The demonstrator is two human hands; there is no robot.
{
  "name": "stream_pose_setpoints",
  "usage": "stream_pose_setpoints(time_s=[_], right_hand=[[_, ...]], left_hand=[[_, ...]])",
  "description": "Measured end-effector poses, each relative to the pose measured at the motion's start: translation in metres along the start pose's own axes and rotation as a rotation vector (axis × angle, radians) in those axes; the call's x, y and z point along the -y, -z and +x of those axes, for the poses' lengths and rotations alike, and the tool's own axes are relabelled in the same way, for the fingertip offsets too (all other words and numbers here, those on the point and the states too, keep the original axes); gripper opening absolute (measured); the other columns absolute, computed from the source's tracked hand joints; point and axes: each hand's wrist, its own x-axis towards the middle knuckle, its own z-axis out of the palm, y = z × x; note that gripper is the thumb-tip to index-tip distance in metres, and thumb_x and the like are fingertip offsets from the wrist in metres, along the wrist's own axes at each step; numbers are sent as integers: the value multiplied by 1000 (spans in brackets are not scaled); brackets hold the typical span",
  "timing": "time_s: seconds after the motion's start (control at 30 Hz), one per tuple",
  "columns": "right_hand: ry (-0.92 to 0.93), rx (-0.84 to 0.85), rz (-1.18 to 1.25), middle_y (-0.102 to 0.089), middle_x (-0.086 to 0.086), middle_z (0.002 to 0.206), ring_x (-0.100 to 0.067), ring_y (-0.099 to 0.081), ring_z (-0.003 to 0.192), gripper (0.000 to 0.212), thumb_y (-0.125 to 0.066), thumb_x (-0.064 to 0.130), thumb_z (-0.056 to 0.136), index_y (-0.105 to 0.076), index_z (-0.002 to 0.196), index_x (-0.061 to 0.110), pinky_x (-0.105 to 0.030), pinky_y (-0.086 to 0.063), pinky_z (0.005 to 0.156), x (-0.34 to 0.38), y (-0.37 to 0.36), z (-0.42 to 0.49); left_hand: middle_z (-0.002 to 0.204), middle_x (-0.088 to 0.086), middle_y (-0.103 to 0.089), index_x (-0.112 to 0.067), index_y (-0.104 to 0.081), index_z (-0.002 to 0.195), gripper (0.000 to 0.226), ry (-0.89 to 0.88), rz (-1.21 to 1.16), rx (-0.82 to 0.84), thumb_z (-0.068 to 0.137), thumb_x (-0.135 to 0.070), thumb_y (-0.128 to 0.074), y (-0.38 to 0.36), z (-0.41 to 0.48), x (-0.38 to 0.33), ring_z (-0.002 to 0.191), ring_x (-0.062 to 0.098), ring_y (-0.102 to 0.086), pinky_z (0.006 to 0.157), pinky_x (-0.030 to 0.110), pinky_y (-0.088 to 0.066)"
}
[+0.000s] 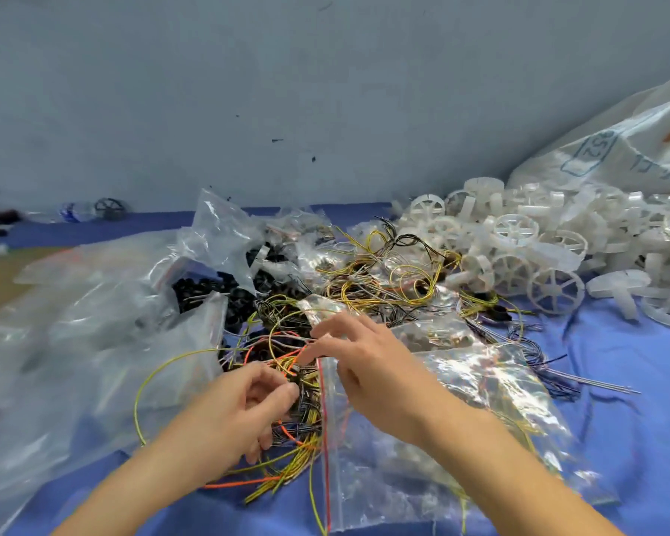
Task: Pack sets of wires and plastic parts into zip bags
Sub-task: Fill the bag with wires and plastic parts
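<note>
Yellow wires in left hand

Soft, cool, even light fills the scene, fairly bright, with only faint shadows under the wires in the near middle. White glare breaks across the bag at near right. The bags on the left are smeared with blur. The wide lens bows the bench, and far-left things look soft.

A large white bag at the upper right bears a boxed blue number ending in "52". The blue marks beside it cannot be read.
</note>
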Motion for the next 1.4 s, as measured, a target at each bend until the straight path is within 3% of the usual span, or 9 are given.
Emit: stream_pose_setpoints(time_s=[0.17,0.3,0.4,0.67,0.8,0.9,1.0,1.23,1.4], right_hand=[[80,71,-196,-44,3,143,-22,-42,126,58,-61,0,75,-58,119,38,-40,-38,97,-1,-15,-1],[72,58,-216,-51,1,136,-26,-50,120,15,-52,15,81,-60,86,27,-43,-43,93,-4,-19,-1],[28,32,-216,-53,1,133,-24,-51,115,15,-45,18,82,-57,80,26,-41,-43,88,-11,-16,-3],[-52,-127,14,-55,4,126,-14,-51,113,23,-57,3,84,-62,80,25,-35,-42,89,-22,-2,-5],[-34,-100,33,-54,6,125,-15,-52,110,23,-55,5,86,-62,82,27,-35,-42,89,-19,-2,-6],[-65,-92,94,-52,10,130,-12,-52,113,36,-50,8,90,-62,113,34,-35,-44,94,-17,0,-7],[-157,-156,142,-50,13,135,-8,-53,113,57,-49,13,94,-36,143,40,-35,-47,95,-20,6,-6],[-423,-250,17,-55,2,130,-16,-56,112,46,-45,20,96,-46,141,30,-40,-46,97,-50,21,-8],[-648,-300,-142,-57,-4,124,-25,-57,109,36,-44,23,97,-56,130,26,-44,-47,94,-91,40,-23]], left_hand=[[84,-12,-68,-46,-57,96,26,-168,273,86,76,-62,-58,4,-10,8,58,3,-58,54,18,-45],[73,-22,-63,-43,-58,97,14,-322,340,117,86,-51,-61,-5,-7,-2,60,-1,-54,53,8,-36],[73,-20,-64,-40,-60,97,12,-365,326,131,88,-49,-62,-13,-1,-12,58,0,-53,54,10,-36],[85,-30,-56,-41,-56,104,23,-513,621,84,88,-56,-53,-19,-4,-19,73,-11,-51,60,12,-35],[92,-19,-56,-37,-62,107,21,-576,615,329,95,-51,-52,-23,-12,-17,86,-2,-47,74,17,-40],[92,-14,-66,-37,-70,110,22,-440,429,466,98,-25,-57,-15,-8,-18,85,4,-56,77,22,-45],[86,-8,-72,-35,-74,99,42,-347,310,298,93,1,-52,-7,5,-21,74,17,-60,74,42,-50],[85,-6,-73,-36,-71,98,35,-351,53,-99,99,-9,-49,-4,43,-42,63,2,-59,55,11,-43],[88,-10,-73,-33,-67,105,26,-348,90,-92,100,-16,-49,-28,57,-58,82,30,-62,70,42,-50]])
